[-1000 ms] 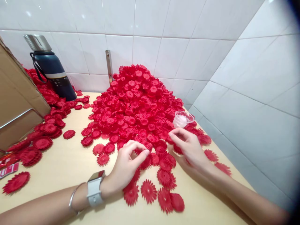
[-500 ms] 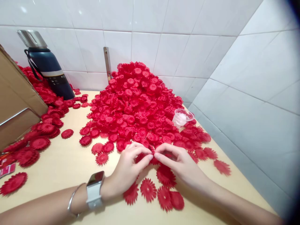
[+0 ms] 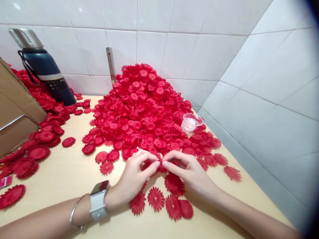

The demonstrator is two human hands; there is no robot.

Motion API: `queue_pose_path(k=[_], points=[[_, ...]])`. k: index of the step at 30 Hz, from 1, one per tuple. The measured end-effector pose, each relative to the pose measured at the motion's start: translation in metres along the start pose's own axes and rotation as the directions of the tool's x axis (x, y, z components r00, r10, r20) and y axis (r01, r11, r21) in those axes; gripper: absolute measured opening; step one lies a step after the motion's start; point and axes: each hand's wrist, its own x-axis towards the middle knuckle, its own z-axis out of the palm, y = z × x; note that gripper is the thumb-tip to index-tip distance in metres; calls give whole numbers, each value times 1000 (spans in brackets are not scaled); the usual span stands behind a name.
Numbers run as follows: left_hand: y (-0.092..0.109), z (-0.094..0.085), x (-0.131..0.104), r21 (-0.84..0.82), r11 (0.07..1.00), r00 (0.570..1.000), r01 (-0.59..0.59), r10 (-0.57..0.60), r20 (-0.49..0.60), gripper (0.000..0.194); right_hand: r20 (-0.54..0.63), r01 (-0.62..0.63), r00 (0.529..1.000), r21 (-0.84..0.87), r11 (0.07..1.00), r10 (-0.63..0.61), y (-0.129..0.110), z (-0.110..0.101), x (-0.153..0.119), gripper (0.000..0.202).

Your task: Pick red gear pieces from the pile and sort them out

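My left hand [image 3: 136,172], with a watch and a bangle on its arm, pinches the left edge of a small red piece. My right hand [image 3: 190,169] pinches the same piece from the right, its fingertips close to the left ones. Fingers and the pile behind hide most of this piece. Beyond both hands rises a large heap of red flower-shaped pieces [image 3: 142,109]. Just below the hands, several loose red flowers [image 3: 156,199] lie flat on the table [image 3: 82,179].
A clear plastic cup [image 3: 191,123] with pale contents stands at the heap's right side. On the left are a dark blue flask [image 3: 50,73], a cardboard box [image 3: 17,109] and more red flowers [image 3: 38,152]. White tiled walls border the back and right.
The whole view has shifted slightly, so things appear a little further left. Both hands keep their pinch, with their fingertips near each other.
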Motion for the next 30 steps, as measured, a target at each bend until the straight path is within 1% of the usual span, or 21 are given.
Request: queue_pose_path(k=[5, 9, 13, 15, 17, 19, 21, 30], points=[[-1, 0, -2, -4, 1000, 1000, -3, 3, 6, 13, -6, -1, 1000, -4, 1000, 1, -1, 0, 0, 20], [-1, 0, 0, -44, 999, 1000, 15, -14, 12, 13, 17, -29, 999, 18, 999, 29, -2, 1, 0, 21], [-3, 1, 1, -72, 997, 1000, 27, -28, -8, 11, 23, -39, 999, 1, 999, 39, -2, 1, 0, 22], [-3, 1, 1, -65, 998, 1000, 26, -27, -14, 11, 22, -43, 999, -1, 999, 43, -2, 1, 0, 22], [-2, 1, 0, -40, 999, 1000, 14, -15, -9, 10, 26, -39, 999, 32, 999, 38, -1, 2, 0, 20], [-2, 1, -1, -9, 1000, 1000, -4, 4, 0, 10, 26, -22, 999, 59, 998, 21, -1, 3, 0, 19], [-2, 1, -1, 9, 1000, 1000, -13, 13, 1, 10, 10, -3, 1000, 52, 999, 2, -1, 3, 0, 18], [-1, 0, 0, -19, 1000, 1000, 16, -16, -21, 11, -27, 4, 1000, 62, 998, -3, -2, -2, 1, 12]])
